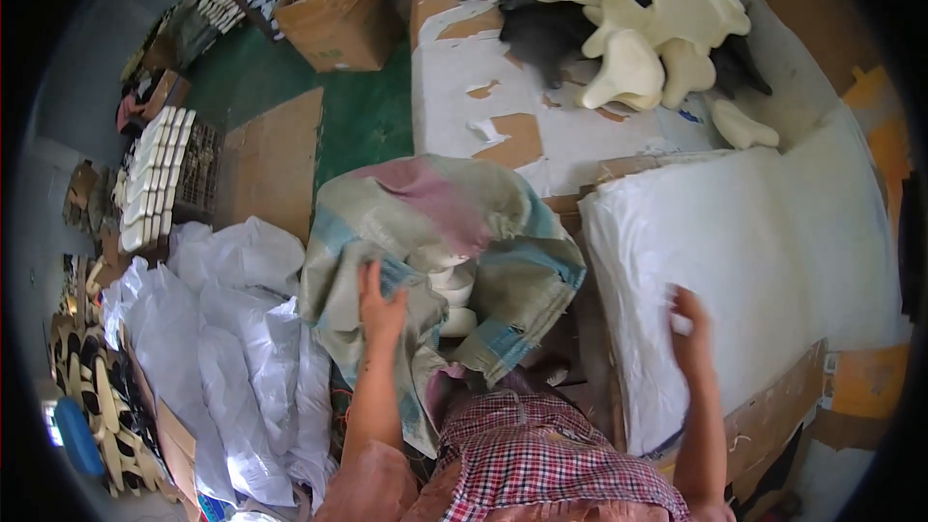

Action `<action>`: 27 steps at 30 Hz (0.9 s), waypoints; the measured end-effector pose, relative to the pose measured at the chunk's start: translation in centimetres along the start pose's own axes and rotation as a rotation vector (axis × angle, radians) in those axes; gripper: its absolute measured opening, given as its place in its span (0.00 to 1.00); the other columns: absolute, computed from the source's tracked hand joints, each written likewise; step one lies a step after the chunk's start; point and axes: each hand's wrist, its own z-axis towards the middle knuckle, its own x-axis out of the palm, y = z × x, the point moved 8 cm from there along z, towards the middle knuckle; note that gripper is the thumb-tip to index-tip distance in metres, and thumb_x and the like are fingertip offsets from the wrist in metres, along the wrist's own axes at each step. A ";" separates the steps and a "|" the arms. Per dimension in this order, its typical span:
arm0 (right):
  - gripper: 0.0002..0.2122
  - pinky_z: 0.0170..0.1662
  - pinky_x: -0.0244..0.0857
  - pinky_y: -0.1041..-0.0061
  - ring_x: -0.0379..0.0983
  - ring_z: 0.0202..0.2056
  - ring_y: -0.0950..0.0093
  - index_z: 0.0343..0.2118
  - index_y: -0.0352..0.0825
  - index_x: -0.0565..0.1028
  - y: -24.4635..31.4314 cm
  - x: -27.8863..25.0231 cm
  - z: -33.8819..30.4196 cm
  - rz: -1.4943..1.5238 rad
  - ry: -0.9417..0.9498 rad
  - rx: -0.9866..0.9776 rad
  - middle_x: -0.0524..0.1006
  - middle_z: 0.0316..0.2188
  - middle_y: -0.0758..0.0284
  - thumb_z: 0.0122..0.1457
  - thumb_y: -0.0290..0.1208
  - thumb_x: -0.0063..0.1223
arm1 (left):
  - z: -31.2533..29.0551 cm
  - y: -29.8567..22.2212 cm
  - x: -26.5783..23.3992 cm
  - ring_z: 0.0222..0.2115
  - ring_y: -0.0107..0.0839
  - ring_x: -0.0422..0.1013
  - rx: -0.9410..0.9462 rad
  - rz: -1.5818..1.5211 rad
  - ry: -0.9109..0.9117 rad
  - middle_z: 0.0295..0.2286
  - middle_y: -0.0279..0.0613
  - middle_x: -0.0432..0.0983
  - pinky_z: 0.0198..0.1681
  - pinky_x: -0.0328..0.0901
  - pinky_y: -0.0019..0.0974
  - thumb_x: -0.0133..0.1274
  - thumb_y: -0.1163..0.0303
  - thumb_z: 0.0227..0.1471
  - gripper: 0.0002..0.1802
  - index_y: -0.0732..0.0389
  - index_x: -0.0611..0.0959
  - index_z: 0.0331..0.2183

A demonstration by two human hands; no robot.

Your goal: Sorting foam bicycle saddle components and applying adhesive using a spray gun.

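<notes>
A woven sack (527, 314) in grey-green with blue and pink bands stands before me, its mouth gaping. Inside it, cream-white moulded pieces (452, 295) sit one above another. My left hand (383, 307) is at the sack's left side, fingers spread, apparently touching the cloth. Off to the right, my right hand (689, 333) hovers over or touches a stack of thin white sheets (667, 213). Its fingers are curled and blurred, with a white patch between them; whether that is a held piece or the sheets behind, I cannot tell.
Cream moulded pieces (691, 10) and black ones (546, 34) are heaped on the cardboard-covered table (454, 92) ahead. Bulging white plastic bags (242, 358) crowd the left. A cardboard box (333, 14) stands on the green floor (362, 116), beyond a flat cardboard sheet (271, 155).
</notes>
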 end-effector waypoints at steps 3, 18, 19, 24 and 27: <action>0.18 0.46 0.65 0.68 0.70 0.43 0.62 0.46 0.33 0.69 17.5 16.8 3.6 0.077 0.588 -0.441 0.72 0.43 0.57 0.50 0.24 0.51 | 1.6 1.9 -10.9 0.56 0.49 0.51 0.115 0.327 -0.329 0.56 0.53 0.53 0.57 0.50 0.46 0.60 0.68 0.36 0.38 0.53 0.68 0.53; 0.25 0.47 0.64 0.65 0.64 0.48 0.57 0.39 0.27 0.67 31.8 33.8 16.2 -0.545 0.486 -0.848 0.67 0.44 0.54 0.44 0.41 0.59 | -6.0 -2.9 1.1 0.36 0.34 0.71 -0.285 -0.549 0.914 0.32 0.43 0.75 0.41 0.65 0.32 0.49 0.70 0.44 0.17 0.62 0.78 0.39; 0.25 0.47 0.64 0.65 0.64 0.48 0.57 0.39 0.27 0.67 32.7 34.3 16.3 -0.525 0.491 -0.860 0.67 0.44 0.54 0.44 0.41 0.59 | -7.0 -1.1 2.9 0.38 0.37 0.71 -0.157 -0.271 0.891 0.35 0.47 0.75 0.42 0.65 0.35 0.51 0.65 0.44 0.19 0.62 0.78 0.40; 0.27 0.44 0.65 0.66 0.71 0.38 0.57 0.37 0.20 0.63 34.0 33.9 18.3 0.045 0.719 -0.462 0.72 0.35 0.48 0.46 0.43 0.58 | -7.6 13.9 -2.6 0.50 0.42 0.65 -0.654 0.169 0.373 0.47 0.56 0.68 0.55 0.55 0.37 0.47 0.45 0.47 0.37 0.67 0.71 0.48; 0.25 0.43 0.65 0.66 0.72 0.39 0.58 0.39 0.24 0.66 37.9 36.7 12.3 0.149 1.007 -0.586 0.74 0.34 0.51 0.46 0.42 0.58 | -13.3 29.2 -18.1 0.39 0.38 0.70 -0.678 0.092 -0.082 0.42 0.52 0.70 0.48 0.64 0.38 0.43 0.52 0.51 0.31 0.68 0.71 0.48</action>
